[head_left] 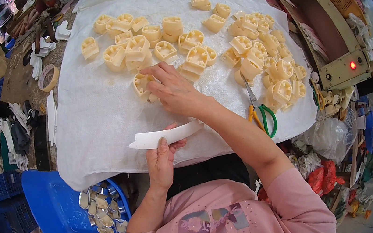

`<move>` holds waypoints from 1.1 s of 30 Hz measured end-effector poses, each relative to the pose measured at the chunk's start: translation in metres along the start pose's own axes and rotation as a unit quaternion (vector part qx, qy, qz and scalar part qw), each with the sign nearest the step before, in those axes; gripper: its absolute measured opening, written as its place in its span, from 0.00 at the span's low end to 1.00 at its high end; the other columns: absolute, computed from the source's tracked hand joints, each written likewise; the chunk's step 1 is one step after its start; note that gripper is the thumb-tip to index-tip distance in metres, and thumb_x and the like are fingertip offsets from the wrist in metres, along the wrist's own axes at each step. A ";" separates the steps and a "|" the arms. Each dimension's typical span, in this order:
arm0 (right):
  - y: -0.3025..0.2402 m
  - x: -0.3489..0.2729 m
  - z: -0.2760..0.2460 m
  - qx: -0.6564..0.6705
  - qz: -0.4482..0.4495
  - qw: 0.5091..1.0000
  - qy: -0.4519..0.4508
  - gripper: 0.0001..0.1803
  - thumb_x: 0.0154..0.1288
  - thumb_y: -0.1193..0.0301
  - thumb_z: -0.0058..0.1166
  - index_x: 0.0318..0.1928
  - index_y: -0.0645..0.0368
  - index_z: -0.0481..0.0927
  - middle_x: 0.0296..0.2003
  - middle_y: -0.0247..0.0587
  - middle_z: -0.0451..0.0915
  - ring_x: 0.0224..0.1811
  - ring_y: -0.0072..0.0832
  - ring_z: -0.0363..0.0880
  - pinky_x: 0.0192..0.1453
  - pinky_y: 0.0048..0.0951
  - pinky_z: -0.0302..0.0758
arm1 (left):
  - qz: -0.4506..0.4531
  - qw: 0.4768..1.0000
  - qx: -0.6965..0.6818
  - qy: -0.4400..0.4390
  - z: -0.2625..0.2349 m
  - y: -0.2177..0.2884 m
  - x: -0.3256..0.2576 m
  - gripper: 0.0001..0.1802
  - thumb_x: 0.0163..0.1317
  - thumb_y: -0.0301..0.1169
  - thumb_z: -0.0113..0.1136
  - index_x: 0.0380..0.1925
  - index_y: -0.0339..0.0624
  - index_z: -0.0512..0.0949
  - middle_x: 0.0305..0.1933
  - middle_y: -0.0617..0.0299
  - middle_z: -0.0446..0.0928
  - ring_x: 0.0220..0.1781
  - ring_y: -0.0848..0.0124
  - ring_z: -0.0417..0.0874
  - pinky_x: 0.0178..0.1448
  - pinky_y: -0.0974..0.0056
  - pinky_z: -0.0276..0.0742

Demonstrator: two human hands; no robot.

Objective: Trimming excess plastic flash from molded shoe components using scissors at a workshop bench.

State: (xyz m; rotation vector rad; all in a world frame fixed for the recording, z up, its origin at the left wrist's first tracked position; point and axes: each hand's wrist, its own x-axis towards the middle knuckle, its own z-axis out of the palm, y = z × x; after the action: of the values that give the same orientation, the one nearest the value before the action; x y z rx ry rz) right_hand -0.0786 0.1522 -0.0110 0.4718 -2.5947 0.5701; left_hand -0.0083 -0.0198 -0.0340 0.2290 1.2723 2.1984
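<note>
My left hand (161, 160) pinches a curved white strip (151, 138) between thumb and fingers, above the table's near edge. The strip lies roughly level, and its right end reaches below my right forearm. Farther out, my right hand (173, 90) is closed at a cream plastic shoe heel (141, 85), with its fingertips on the heel's right side; the hand partly covers it. Just beyond stand more cream heels (137, 50), hollow and ribbed on their upward faces, some stacked. To the right, scissors (260, 106) with green and yellow handles point into another pile of heels (279, 71).
A white sheet (88, 124) covers the table. At the lower left, a blue basin (58, 213) contains several silver-sided heels (102, 210). A box-shaped machine (341, 72) with a lit red lamp stands at the right. A tape roll (48, 77) lies on the left bench.
</note>
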 end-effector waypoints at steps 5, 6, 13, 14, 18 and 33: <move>0.008 -0.007 0.000 0.066 0.040 0.995 0.068 0.14 0.42 0.85 0.54 0.33 0.61 0.73 0.55 0.46 0.67 0.52 0.43 0.68 0.55 0.38 0.68 | -0.007 1.000 -0.008 0.004 0.001 0.002 0.001 0.24 0.72 0.36 0.36 0.56 0.23 0.64 0.45 0.47 0.75 0.44 0.64 0.78 0.53 0.60 0.73; 0.012 -0.007 0.002 0.104 0.064 0.986 0.110 0.12 0.44 0.83 0.57 0.32 0.62 0.72 0.53 0.49 0.68 0.52 0.44 0.68 0.55 0.38 0.69 | -0.007 1.000 -0.008 -0.001 0.001 0.002 0.002 0.24 0.72 0.36 0.36 0.56 0.23 0.64 0.45 0.47 0.75 0.45 0.64 0.78 0.53 0.60 0.74; 0.036 -0.001 -0.100 -0.009 0.173 0.973 0.155 0.11 0.50 0.78 0.61 0.36 0.60 0.76 0.52 0.47 0.73 0.57 0.43 0.69 0.55 0.38 0.71 | -0.019 0.999 0.030 -0.027 0.000 0.010 -0.002 0.24 0.73 0.35 0.35 0.55 0.23 0.65 0.50 0.45 0.74 0.47 0.63 0.78 0.55 0.59 0.74; 0.038 -0.002 -0.097 -0.008 0.173 0.973 0.154 0.11 0.50 0.78 0.61 0.36 0.60 0.76 0.52 0.47 0.73 0.57 0.43 0.69 0.55 0.38 0.71 | -0.018 0.999 0.030 -0.026 0.000 0.010 -0.003 0.24 0.73 0.35 0.35 0.55 0.23 0.65 0.50 0.45 0.74 0.47 0.63 0.78 0.55 0.59 0.74; 0.044 0.002 -0.078 -0.071 0.135 0.984 0.090 0.11 0.49 0.82 0.54 0.36 0.60 0.77 0.52 0.49 0.74 0.54 0.44 0.71 0.58 0.39 0.67 | -0.016 0.996 0.071 -0.042 0.001 0.009 -0.005 0.24 0.73 0.35 0.35 0.55 0.22 0.66 0.52 0.45 0.73 0.48 0.63 0.78 0.56 0.59 0.73; 0.033 0.026 -0.047 -0.274 0.156 0.949 -0.019 0.13 0.49 0.77 0.51 0.38 0.55 0.80 0.46 0.48 0.72 0.52 0.39 0.68 0.57 0.38 0.63 | -0.003 0.997 0.065 -0.036 -0.001 0.004 -0.002 0.24 0.73 0.38 0.36 0.54 0.25 0.69 0.44 0.51 0.77 0.46 0.68 0.78 0.54 0.64 0.73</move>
State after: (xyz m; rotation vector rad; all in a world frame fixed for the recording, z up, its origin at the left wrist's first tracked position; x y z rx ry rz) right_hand -0.0983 0.1966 0.0293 -0.1134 -2.7248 -0.0837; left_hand -0.0085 -0.0236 -0.0307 0.3530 1.3748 2.0854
